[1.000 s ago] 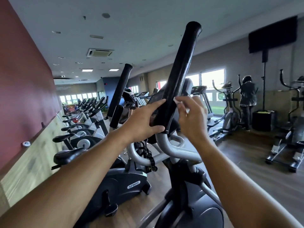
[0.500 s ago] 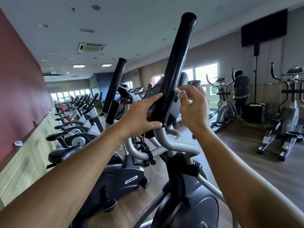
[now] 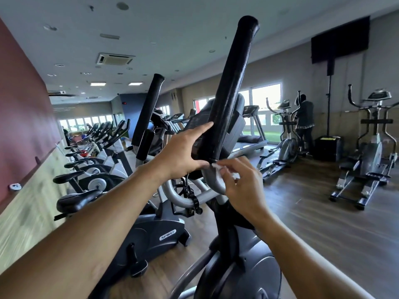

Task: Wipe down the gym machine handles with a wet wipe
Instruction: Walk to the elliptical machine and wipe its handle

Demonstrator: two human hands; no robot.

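Black foam covers the near handle (image 3: 230, 89), which slants up and to the right through the middle of the head view. The left hand (image 3: 182, 155) holds its lower end, the forefinger stretched straight along the foam's left side and the thumb curled under the bottom edge. Just below, the right hand (image 3: 243, 186) pinches a small white wet wipe (image 3: 218, 167) between thumb and fingertips, pressing it against the grey metal tube (image 3: 212, 180) where the foam ends; its other fingers are loosely bent. A second black handle (image 3: 149, 114) stands to the left, apart from both hands. Exercise bikes (image 3: 92, 169) line the red wall (image 3: 21, 108), and a person (image 3: 304, 121) stands at a far machine by the windows.
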